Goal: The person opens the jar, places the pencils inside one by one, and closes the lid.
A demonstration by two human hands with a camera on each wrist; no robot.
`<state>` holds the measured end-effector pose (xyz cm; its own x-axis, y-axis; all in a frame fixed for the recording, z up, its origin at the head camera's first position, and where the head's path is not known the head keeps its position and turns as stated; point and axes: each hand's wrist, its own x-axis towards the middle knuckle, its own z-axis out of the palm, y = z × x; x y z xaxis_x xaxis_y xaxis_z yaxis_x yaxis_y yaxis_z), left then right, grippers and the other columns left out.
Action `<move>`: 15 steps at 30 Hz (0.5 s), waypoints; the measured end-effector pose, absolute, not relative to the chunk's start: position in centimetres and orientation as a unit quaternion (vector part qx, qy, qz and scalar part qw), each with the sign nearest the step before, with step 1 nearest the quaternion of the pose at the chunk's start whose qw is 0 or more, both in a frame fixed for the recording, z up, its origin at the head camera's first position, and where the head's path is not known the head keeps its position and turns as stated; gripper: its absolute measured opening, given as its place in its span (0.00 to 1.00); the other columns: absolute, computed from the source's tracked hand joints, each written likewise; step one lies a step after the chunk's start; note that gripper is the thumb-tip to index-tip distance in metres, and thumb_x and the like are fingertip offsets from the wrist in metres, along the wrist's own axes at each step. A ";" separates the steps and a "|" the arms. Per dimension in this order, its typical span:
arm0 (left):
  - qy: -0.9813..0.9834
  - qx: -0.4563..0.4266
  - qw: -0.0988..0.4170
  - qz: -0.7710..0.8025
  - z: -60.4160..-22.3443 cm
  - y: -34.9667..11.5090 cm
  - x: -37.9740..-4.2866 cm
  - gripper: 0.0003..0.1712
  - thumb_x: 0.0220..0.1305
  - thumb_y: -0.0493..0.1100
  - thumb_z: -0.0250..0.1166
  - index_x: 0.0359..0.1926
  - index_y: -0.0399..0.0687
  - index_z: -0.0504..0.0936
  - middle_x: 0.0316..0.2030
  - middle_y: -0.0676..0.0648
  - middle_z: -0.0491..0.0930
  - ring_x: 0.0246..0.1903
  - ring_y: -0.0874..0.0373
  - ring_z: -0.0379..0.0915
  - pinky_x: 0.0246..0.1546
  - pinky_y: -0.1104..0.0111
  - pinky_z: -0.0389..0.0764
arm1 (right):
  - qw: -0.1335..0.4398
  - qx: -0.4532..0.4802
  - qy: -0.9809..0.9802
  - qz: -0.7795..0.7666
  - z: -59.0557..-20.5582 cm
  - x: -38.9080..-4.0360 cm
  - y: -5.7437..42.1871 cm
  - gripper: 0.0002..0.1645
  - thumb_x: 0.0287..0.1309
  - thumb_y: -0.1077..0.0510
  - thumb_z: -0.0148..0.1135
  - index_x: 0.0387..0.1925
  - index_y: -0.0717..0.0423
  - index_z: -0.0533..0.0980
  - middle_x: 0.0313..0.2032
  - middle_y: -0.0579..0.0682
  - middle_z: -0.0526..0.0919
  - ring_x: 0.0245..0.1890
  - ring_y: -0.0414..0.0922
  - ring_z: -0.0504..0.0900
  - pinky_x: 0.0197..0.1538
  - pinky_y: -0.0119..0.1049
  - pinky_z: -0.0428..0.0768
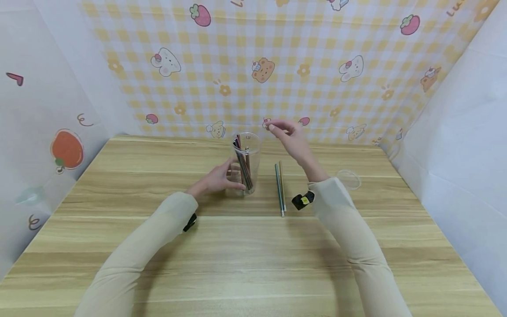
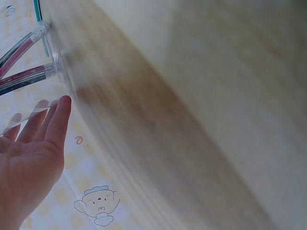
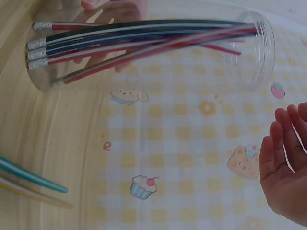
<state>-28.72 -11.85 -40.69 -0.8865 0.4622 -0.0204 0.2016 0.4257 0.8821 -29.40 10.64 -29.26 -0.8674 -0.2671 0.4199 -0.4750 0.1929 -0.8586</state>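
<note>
A tall clear plastic cup [image 1: 256,165] stands on the table with several dark and red pencils [image 1: 244,169] leaning inside. Their eraser ends [image 3: 38,55] are at the cup's bottom. My left hand [image 1: 215,178] holds the cup low down, thumb on the near side, fingers [image 3: 103,52] showing through the far wall. To the right of the cup, my right hand [image 1: 292,140] is raised above the table, its fingers loosely bent with nothing in them. Below it lie two pencils, one teal [image 1: 279,189] and one gold [image 1: 282,185], side by side.
A clear round piece like a lid [image 1: 349,179] lies to the right, partly behind the right sleeve [image 1: 336,198]. Behind the table hangs a yellow checked cloth [image 1: 237,105], and white sheets [image 1: 459,132] flank both sides.
</note>
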 end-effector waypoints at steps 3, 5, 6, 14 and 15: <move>0.835 0.197 0.132 0.497 -40.6 -11.9 -28.7 0.51 0.39 0.47 0.73 0.63 0.53 0.54 0.56 0.40 0.64 0.55 0.50 0.61 0.56 0.59 0.61 | 0.073 0.209 -0.753 0.619 -29.8 -30.0 11.7 0.15 0.59 0.60 0.53 0.43 0.68 0.74 0.36 0.51 0.80 0.37 0.44 0.74 0.43 0.36 0.73; 0.835 0.198 0.131 0.496 -40.6 -11.9 -28.7 0.51 0.39 0.47 0.73 0.63 0.53 0.53 0.56 0.40 0.64 0.55 0.50 0.61 0.56 0.59 0.61 | 0.060 0.188 -0.744 0.639 -30.5 -30.6 12.5 0.15 0.59 0.60 0.53 0.44 0.67 0.74 0.36 0.52 0.80 0.37 0.45 0.74 0.45 0.40 0.73; 0.836 0.197 0.131 0.496 -40.6 -11.9 -28.7 0.51 0.39 0.47 0.73 0.63 0.53 0.53 0.56 0.40 0.64 0.54 0.50 0.61 0.56 0.59 0.61 | 0.052 0.174 -0.743 0.644 -30.8 -30.7 12.8 0.15 0.59 0.60 0.52 0.44 0.67 0.73 0.37 0.51 0.79 0.37 0.46 0.74 0.46 0.42 0.73; 0.836 0.200 0.130 0.495 -40.6 -11.9 -28.7 0.51 0.40 0.47 0.73 0.63 0.53 0.53 0.56 0.40 0.65 0.54 0.50 0.61 0.55 0.59 0.62 | -0.024 0.075 -0.756 0.650 -34.0 -31.8 15.2 0.19 0.60 0.57 0.51 0.48 0.65 0.70 0.41 0.56 0.77 0.43 0.52 0.72 0.50 0.42 0.71; 0.835 0.199 0.132 0.497 -40.6 -11.9 -28.7 0.50 0.40 0.47 0.73 0.63 0.53 0.53 0.56 0.40 0.65 0.54 0.49 0.61 0.55 0.59 0.62 | -0.036 0.062 -0.754 0.653 -34.4 -31.9 15.4 0.19 0.60 0.56 0.51 0.49 0.65 0.70 0.42 0.58 0.76 0.43 0.52 0.72 0.50 0.42 0.71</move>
